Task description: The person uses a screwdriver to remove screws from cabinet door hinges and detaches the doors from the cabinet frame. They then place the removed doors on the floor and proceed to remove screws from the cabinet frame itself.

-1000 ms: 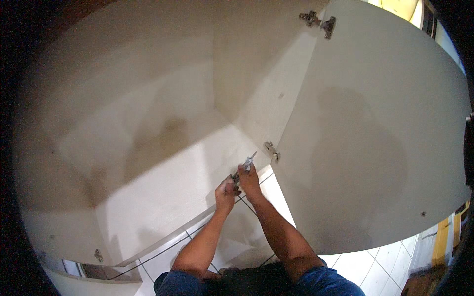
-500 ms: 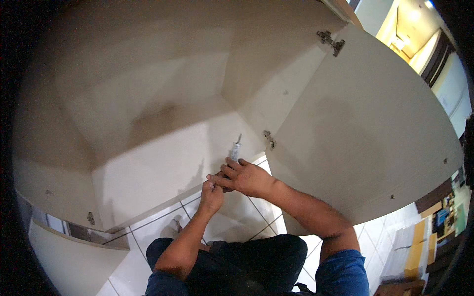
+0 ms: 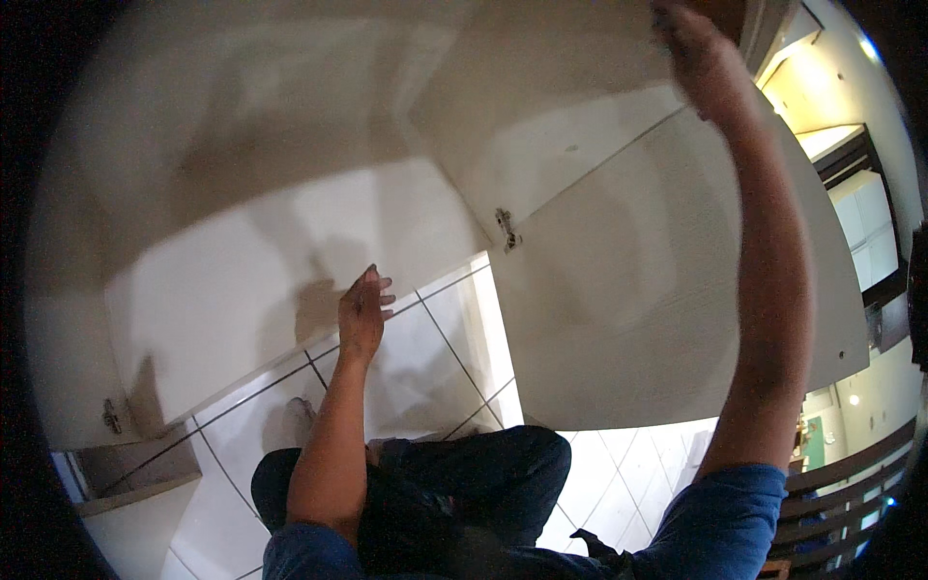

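Observation:
My right hand (image 3: 701, 63) is raised at the top edge of the view, by the upper part of the cabinet's hinge side. Motion blurs its fingers, and a dark patch at their tips could be shadow or a small thing. Lower down, my left hand (image 3: 362, 307) hovers over the front edge of the cabinet floor (image 3: 222, 300), its fingers loosely stretched and apart. Nothing is plainly held in it. The open cabinet door (image 3: 619, 319) spreads out to the right, joined at a metal hinge (image 3: 507, 230). The tool with a thin metal shaft is not visible now.
Another metal hinge (image 3: 111, 417) sits on the cabinet's left side, above a second open door (image 3: 145, 527). White floor tiles (image 3: 435, 358) lie between the cabinet and my bent legs (image 3: 464, 483). Dark slatted furniture (image 3: 851, 493) stands at the lower right.
My hands were together around the thin-shafted tool. They have parted: the right has swung up and to the far right, the left has moved slightly up and left. The view has shifted too.

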{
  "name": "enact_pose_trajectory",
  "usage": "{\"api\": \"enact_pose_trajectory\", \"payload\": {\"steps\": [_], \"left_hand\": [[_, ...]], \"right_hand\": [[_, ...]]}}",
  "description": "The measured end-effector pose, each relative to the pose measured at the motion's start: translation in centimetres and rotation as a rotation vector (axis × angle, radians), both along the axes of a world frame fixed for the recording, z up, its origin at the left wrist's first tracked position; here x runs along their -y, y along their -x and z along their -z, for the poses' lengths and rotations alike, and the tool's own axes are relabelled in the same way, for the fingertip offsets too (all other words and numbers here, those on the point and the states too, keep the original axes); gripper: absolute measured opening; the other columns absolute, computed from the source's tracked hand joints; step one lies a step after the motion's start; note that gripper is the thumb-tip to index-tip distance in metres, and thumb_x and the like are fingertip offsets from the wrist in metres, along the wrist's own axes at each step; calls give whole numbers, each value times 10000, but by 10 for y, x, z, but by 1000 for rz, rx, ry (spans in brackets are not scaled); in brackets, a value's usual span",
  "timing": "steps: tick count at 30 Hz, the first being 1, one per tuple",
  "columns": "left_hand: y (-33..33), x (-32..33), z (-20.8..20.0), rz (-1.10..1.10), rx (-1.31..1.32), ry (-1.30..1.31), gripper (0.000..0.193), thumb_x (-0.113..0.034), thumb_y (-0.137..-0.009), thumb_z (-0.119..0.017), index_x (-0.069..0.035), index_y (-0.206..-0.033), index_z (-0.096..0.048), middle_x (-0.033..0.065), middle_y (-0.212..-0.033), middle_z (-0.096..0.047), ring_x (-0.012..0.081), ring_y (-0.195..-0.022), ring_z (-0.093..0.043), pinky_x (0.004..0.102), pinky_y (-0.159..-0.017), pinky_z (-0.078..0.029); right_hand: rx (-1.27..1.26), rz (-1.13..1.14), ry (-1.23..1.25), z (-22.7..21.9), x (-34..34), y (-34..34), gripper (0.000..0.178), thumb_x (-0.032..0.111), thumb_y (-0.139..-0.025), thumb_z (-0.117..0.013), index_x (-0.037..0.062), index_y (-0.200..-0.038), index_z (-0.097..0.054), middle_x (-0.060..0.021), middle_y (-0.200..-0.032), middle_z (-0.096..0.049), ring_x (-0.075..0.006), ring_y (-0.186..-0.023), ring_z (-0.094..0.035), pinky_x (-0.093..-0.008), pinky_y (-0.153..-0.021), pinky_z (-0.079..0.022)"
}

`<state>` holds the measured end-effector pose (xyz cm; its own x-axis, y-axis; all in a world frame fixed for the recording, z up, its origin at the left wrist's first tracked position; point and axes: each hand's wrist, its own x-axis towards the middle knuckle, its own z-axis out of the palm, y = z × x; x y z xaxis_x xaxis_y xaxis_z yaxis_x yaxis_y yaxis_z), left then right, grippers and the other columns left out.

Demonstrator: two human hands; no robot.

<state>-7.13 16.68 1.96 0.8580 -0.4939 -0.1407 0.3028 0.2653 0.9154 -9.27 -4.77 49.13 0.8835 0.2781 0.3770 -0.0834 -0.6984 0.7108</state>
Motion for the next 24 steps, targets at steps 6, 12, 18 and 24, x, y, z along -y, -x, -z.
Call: {"api": "enact_pose_trajectory", "payload": {"steps": [6,12,18,24], "left_hand": [[-5,8,28,-141,403,-445,637,-443,-891,-585,80,-1251,-534,258,-1075,-645,353,-1024,-630,400,-920,-479],[-19,-7,47,-208,435,-616,595,-397,-866,-633,54,-1244,-546,249,-1083,-645,369,-1029,-627,422,-916,-482],[-13,3,53,-187,350,-520,590,-393,-868,-641,53,-1242,-546,248,-1099,-643,366,-1035,-629,427,-911,-489],[-23,-14,49,-223,437,-635,577,-387,-874,-641,43,-1247,-548,244,-1093,-648,344,-1025,-638,416,-903,-495]], "right_hand": [[203,0,94,-66,68,13,394,30,-879,-473,89,-1262,-540,-220,-1139,-597,-344,-1050,-572,-456,-887,-464],[169,49,2,-54,77,2,392,96,-897,-502,132,-1287,-515,-225,-1120,-607,-378,-1016,-586,-461,-859,-469],[171,138,-32,-44,34,15,376,33,-854,-499,61,-1224,-558,-236,-1091,-597,-376,-1014,-562,-457,-853,-458],[176,48,109,-40,61,3,365,19,-831,-501,39,-1191,-560,-236,-1032,-598,-391,-986,-559,-468,-828,-457]]}}
